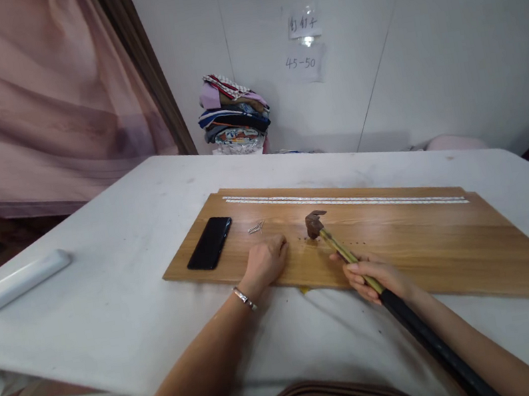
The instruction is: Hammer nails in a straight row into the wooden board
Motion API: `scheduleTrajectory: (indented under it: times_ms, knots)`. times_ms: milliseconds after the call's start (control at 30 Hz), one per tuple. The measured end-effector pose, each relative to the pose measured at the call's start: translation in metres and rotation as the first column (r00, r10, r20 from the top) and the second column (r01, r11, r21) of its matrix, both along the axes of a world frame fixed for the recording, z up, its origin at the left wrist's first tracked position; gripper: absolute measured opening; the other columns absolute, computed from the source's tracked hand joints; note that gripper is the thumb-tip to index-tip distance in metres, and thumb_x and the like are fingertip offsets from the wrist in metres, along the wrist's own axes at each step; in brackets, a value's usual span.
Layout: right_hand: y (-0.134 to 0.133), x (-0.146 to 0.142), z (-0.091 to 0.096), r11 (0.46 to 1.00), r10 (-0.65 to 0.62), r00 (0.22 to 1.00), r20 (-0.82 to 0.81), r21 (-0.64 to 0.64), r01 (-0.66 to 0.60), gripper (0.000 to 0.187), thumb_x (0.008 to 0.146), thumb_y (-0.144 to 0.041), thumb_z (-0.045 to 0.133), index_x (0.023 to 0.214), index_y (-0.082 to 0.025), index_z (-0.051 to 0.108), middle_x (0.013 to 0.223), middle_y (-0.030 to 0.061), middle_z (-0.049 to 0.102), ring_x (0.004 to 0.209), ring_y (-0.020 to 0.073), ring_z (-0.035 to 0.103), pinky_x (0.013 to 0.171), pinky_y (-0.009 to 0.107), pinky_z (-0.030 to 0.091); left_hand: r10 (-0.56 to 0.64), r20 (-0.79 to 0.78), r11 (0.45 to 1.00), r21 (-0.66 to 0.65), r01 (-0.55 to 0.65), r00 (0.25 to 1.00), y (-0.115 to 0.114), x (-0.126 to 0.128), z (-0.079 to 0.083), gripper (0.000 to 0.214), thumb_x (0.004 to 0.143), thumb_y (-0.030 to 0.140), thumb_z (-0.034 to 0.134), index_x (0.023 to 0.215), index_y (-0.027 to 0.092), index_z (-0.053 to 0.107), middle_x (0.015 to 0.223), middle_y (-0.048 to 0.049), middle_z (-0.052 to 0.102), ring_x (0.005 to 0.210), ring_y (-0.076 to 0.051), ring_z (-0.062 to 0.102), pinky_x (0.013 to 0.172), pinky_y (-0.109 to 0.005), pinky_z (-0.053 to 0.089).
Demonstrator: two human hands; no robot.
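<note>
A claw hammer (317,224) with a rusty head and a long yellow and black handle is in my right hand (371,275), whose fingers wrap round the yellow part. The hammer's head is over the middle of a brown wooden board (436,250). My left hand (265,260) rests on the board to the left of the head, its fingers curled; whatever they may hold is hidden. Just beyond it lies a small pile of thin silvery nails (256,228). Several tiny dark spots dot the wood near the hammer head; I cannot tell whether they are holes or nails.
A black phone (210,243) lies on the board's left end. Two white measuring strips (346,199) run along its far side. The board sits on a white table (115,250), with a long white object (22,282) at left. Folded cloths (234,115) are stacked by the wall.
</note>
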State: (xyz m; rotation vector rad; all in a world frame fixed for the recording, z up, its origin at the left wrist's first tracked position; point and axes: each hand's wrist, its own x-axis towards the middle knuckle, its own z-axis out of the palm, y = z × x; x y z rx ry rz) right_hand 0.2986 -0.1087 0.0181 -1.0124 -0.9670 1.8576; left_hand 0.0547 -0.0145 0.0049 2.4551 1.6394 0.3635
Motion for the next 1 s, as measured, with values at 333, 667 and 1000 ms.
scheduleTrajectory:
  times_ms: [333, 667, 1000]
  knots:
    - [0.0011, 0.0015, -0.0036, 1.0, 0.0, 1.0, -0.012, 0.004, 0.0, 0.045, 0.078, -0.033, 0.065, 0.118, -0.015, 0.056, 0.057, -0.0091, 0.048, 0.03, 0.0034, 0.035, 0.026, 0.015, 0.033, -0.008, -0.001, 1.0, 0.015, 0.008, 1.0, 0.0017, 0.0003, -0.0032, 0.023, 0.094, 0.03, 0.041, 0.091, 0.021, 0.062, 0.092, -0.0054, 0.071, 0.087, -0.02, 0.065, 0.072, -0.028, 0.042]
    - [0.0005, 0.0009, -0.0015, 1.0, -0.005, 1.0, -0.013, 0.017, 0.005, 0.043, 0.078, -0.033, 0.066, 0.116, -0.015, 0.057, 0.057, -0.0091, 0.048, 0.03, 0.0031, 0.036, 0.026, 0.014, 0.033, 0.006, -0.011, 1.0, -0.009, -0.006, 1.0, 0.0008, 0.0001, -0.0007, 0.024, 0.094, 0.03, 0.04, 0.092, 0.021, 0.062, 0.089, -0.006, 0.071, 0.085, -0.02, 0.065, 0.072, -0.028, 0.042]
    - [0.0019, 0.0011, -0.0036, 1.0, 0.004, 1.0, 0.009, 0.009, -0.004, 0.048, 0.077, -0.033, 0.066, 0.12, -0.015, 0.055, 0.056, -0.0096, 0.047, 0.03, 0.0036, 0.035, 0.026, 0.015, 0.032, 0.004, 0.01, 1.0, -0.015, -0.004, 1.0, -0.0002, 0.0008, 0.0014, 0.024, 0.094, 0.029, 0.041, 0.092, 0.021, 0.063, 0.09, -0.0061, 0.071, 0.085, -0.019, 0.065, 0.074, -0.028, 0.043]
